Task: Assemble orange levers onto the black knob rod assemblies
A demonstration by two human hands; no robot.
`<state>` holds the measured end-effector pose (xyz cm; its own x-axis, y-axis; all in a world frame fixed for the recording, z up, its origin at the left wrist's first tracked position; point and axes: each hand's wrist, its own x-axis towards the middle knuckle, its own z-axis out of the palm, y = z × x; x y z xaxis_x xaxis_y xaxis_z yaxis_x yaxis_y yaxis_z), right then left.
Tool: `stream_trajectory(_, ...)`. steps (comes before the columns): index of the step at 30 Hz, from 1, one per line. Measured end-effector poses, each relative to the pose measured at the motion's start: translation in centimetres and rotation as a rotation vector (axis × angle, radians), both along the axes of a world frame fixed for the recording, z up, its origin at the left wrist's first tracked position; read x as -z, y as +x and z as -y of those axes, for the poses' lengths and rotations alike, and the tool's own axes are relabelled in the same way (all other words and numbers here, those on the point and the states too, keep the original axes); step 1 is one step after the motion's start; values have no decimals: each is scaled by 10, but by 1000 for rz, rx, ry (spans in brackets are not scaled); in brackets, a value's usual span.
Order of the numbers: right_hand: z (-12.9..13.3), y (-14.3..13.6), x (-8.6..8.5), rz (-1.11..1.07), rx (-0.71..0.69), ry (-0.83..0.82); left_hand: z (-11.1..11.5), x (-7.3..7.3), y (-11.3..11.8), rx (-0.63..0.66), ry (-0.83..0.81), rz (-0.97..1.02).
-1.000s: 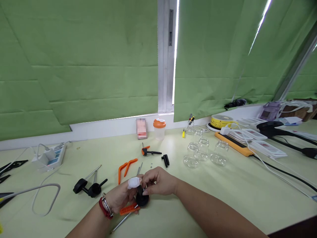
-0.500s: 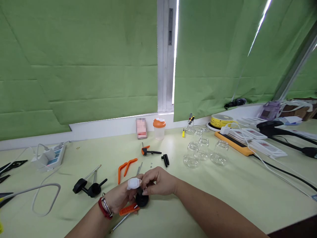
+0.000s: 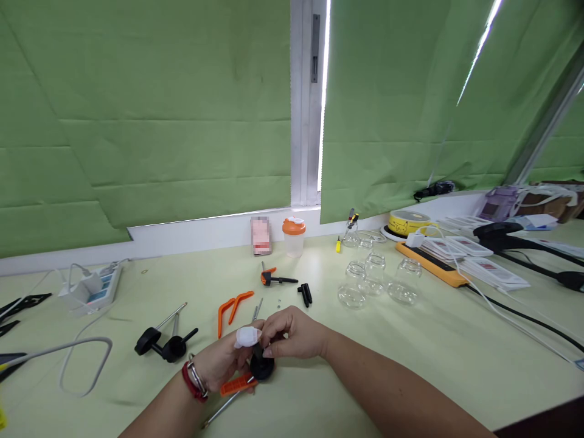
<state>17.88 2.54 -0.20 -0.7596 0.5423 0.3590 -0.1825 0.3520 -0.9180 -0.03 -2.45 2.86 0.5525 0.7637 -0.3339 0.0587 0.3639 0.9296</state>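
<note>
My left hand [image 3: 223,364], with a white wrapping [image 3: 247,336] on one digit, is closed around a black round part [image 3: 262,367] that has a metal rod [image 3: 221,410] and an orange handle [image 3: 238,384]. My right hand [image 3: 292,334] pinches at the upper end of the same black part, fingertips close to the white wrapping. What lies between those fingertips is too small or hidden to name. Just beyond, two orange handles [image 3: 232,309] rest on the table. Further left lie black round parts [image 3: 174,349] with metal rods.
Behind my hands lie an orange-and-black piece [image 3: 279,279] and black handles [image 3: 305,294]. Several upturned glass jars [image 3: 354,285] stand to the right. An orange-lidded cup [image 3: 293,237] is by the wall. A power strip [image 3: 431,265] and cables lie at the right.
Almost nothing differs. Both hands keep the same grip on the black part, with only a very slight shift of the fingers and the view.
</note>
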Motion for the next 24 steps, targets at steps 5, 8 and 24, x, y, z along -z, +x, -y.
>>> stream_trajectory(5, 0, 0, -1, -16, -16, 0, 0, 1, 0, 7, 1, 16)
stream_trajectory(8, -1, 1, 0, -18, -11, 13, 0, 0, 0, 18, 21, 33)
stream_trajectory(24, -4, 3, 4, 44, -2, -35, 2, -3, 2, 27, 10, 56)
